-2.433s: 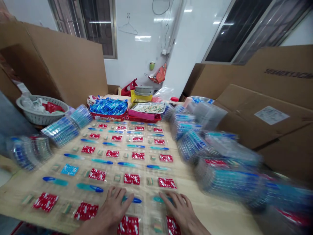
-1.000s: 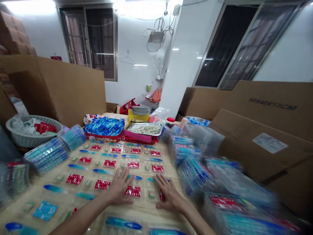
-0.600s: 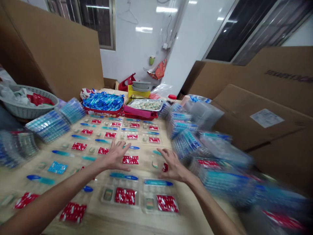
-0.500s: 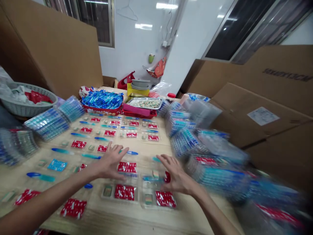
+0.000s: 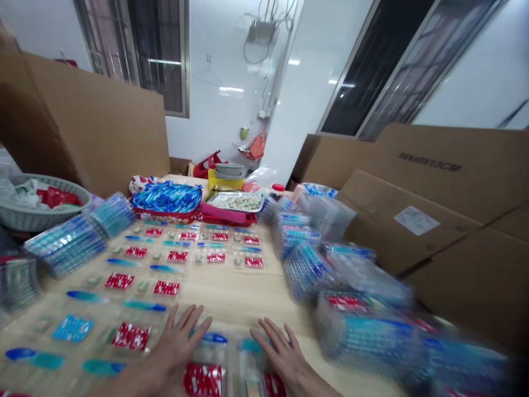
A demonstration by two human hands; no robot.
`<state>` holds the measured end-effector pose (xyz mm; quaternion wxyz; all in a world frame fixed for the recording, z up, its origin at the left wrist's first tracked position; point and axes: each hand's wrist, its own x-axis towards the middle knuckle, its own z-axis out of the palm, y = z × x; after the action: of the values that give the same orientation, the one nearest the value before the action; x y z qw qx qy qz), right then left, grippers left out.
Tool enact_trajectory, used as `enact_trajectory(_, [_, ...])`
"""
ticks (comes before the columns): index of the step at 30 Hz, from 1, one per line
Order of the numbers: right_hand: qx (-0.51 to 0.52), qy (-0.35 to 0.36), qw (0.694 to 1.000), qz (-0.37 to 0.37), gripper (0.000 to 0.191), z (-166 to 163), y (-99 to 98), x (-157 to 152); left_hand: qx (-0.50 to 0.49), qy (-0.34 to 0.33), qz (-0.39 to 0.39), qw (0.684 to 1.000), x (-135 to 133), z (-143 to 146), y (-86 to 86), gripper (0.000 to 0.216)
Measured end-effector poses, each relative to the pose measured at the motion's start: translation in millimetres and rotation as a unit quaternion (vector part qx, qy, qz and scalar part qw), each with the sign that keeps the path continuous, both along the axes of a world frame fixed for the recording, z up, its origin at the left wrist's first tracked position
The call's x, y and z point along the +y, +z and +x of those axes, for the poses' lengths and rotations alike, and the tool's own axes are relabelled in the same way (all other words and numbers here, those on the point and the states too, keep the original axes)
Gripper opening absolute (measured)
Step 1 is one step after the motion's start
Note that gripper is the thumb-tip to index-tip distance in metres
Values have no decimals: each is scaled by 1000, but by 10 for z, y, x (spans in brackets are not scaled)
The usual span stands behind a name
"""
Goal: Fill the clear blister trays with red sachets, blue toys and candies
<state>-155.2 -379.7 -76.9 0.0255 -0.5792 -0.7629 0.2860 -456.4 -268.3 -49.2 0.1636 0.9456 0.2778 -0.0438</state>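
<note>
My left hand [image 5: 176,347] lies with fingers stretched out over a clear plastic pack near the front of the table. Beside its fingertips shows a blue pen [image 5: 214,337], and below is a red patterned packet [image 5: 204,379]. My right hand [image 5: 283,353], fingers also spread, rests on or just above the neighbouring pack. A teal pen [image 5: 250,345] pokes out by its fingers; another red packet [image 5: 273,384] is partly covered by the palm. Whether the hands press on the packs I cannot tell. To the left lie further pen packs, one with a blue packet [image 5: 73,327].
Stacked filled packs [image 5: 308,270] line the right side, others [image 5: 68,242] the left. At the back are a tub of blue pens [image 5: 167,197] and a metal tray of small pieces [image 5: 235,202]. Large cardboard boxes [image 5: 413,182] flank the table; a grey basket [image 5: 39,212] stands left.
The view has tilted up, so the table sits lower in the picture. Both hands have moved down in the picture, and their fingers now lie flatter over the front packs.
</note>
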Motion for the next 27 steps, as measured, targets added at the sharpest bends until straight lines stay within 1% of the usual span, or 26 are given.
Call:
enact_trajectory(1, [9, -1, 1000, 10, 106, 66, 16, 92, -17, 6, -3, 1000, 112, 42, 7, 112])
enact_trajectory(3, [17, -23, 998, 53, 105, 183, 95, 357, -27, 47, 8, 998, 403, 192, 30, 107])
enact_trajectory(5, [6, -64, 995, 81, 107, 267, 186, 735, -17, 97, 38, 994, 765, 413, 41, 104])
enact_trajectory(7, [-12, -110, 991, 79, 106, 319, 222, 1197, -15, 131, 63, 989, 1161, 663, 12, 105])
enact_trajectory(9, [-33, -153, 984, 81, 99, 353, 173, 1682, -26, 164, 80, 983, 1540, 896, -59, 106])
enact_trajectory(11, [-63, -195, 974, 97, 89, 385, 59, 2116, -41, 193, 90, 976, 1852, 1086, -155, 103])
enact_trajectory(13, [-87, -232, 963, 103, 82, 420, -72, 2442, -42, 211, 88, 973, 2064, 1225, -255, 98])
enact_trajectory(15, [-99, -249, 959, 91, 79, 453, -182, 2627, -32, 212, 80, 973, 2169, 1313, -345, 93])
enact_trajectory(17, [-111, -248, 959, 84, 77, 472, -254, 2676, -25, 200, 81, 976, 2185, 1355, -419, 89])
enact_trajectory(20, [-132, -238, 956, 112, 74, 469, -303, 2553, -25, 183, 86, 979, 2092, 1343, -484, 89])
enact_trajectory(23, [-141, -236, 953, 126, 72, 427, -325, 2297, -24, 166, 79, 983, 1902, 1270, -503, 89])
enact_trajectory(27, [-137, -238, 954, 117, 71, 314, -341, 1866, -12, 147, 71, 986, 1538, 1136, -491, 86])
